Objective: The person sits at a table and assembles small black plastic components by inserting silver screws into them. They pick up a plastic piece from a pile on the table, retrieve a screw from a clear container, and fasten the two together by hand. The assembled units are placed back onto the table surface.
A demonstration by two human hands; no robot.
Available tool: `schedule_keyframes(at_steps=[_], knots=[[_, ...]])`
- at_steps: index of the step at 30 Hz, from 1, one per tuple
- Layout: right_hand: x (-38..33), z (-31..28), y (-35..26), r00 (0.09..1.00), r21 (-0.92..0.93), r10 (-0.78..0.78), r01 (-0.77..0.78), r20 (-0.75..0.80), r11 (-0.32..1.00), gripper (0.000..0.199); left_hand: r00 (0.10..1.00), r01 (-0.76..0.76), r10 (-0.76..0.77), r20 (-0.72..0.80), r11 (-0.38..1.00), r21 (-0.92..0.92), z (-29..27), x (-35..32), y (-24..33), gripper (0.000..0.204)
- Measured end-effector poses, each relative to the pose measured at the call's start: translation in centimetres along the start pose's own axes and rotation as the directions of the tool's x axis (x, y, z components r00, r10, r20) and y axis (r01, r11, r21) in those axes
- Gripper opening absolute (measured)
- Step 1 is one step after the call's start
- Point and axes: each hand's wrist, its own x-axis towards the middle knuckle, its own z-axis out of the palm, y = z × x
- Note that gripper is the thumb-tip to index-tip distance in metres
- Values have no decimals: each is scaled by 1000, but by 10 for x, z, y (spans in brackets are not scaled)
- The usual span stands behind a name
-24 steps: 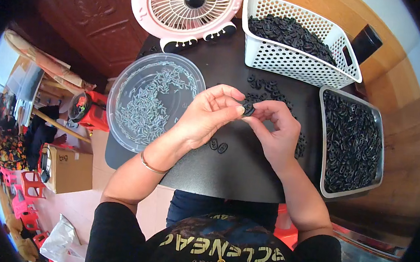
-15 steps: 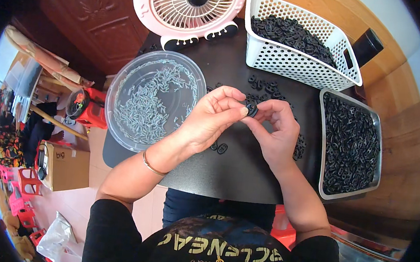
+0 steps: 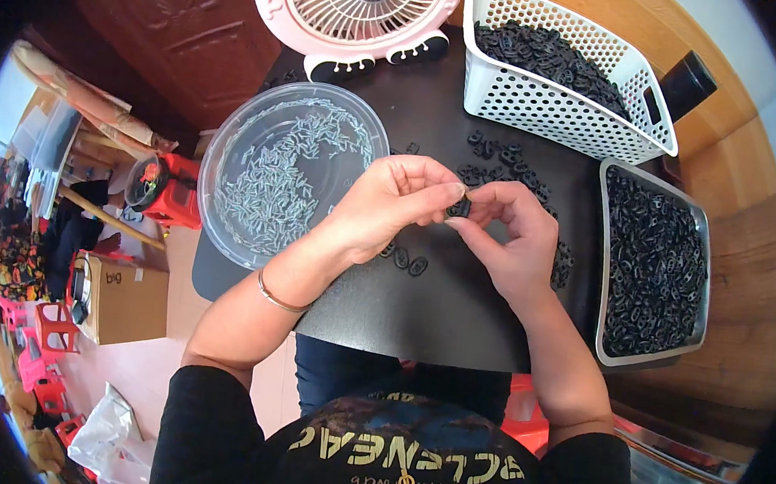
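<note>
Over the middle of the dark table, my right hand (image 3: 516, 240) pinches a small black oval plastic piece (image 3: 460, 208) between thumb and forefinger. My left hand (image 3: 398, 200) meets it from the other side, its thumb and fingers pressed together at the piece's upper edge. Whatever lies between the left fingertips is too small and hidden to name. Left of my hands, a round clear plastic tub (image 3: 217, 145) holds many small silvery pins (image 3: 274, 203). Loose black oval pieces (image 3: 501, 164) lie on the table beyond and beside my hands, and a few (image 3: 409, 261) lie below them.
A white perforated basket (image 3: 541, 118) of black pieces stands at the far right. Nearer, a metal tray (image 3: 603, 284) holds more of them. A pink fan (image 3: 274, 9) stands at the back, beside a black cylinder (image 3: 687, 87) at right. A cardboard box (image 3: 127, 300) sits on the floor.
The black piece has turned and sits slightly lower between my fingertips. My left thumb has shifted up to its upper edge. The whole view has moved a little.
</note>
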Motion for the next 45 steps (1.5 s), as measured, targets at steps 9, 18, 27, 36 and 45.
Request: schedule_keyframes(at_steps=[9, 18, 27, 36, 45], knots=[[0, 2, 0, 1000, 5, 1, -1, 5, 1000, 26, 999, 29, -30, -19, 999, -35, -1, 0, 0, 11], [1, 1, -1, 1000, -19, -11, 11, 8, 1000, 27, 999, 34, -34, 4, 993, -116, -3, 0, 0, 10], [1, 1, -4, 1000, -17, -17, 18, 22, 1000, 29, 999, 37, -37, 2, 996, -87, -4, 0, 0, 11], [1, 2, -4, 1000, 37, -22, 21, 21, 999, 29, 1000, 3, -3, 9, 1000, -25, -4, -1, 1, 13], [1, -1, -2, 996, -35, -70, 68, -54, 997, 26, 991, -113, 109, 78, 993, 44, 0, -2, 5, 22]])
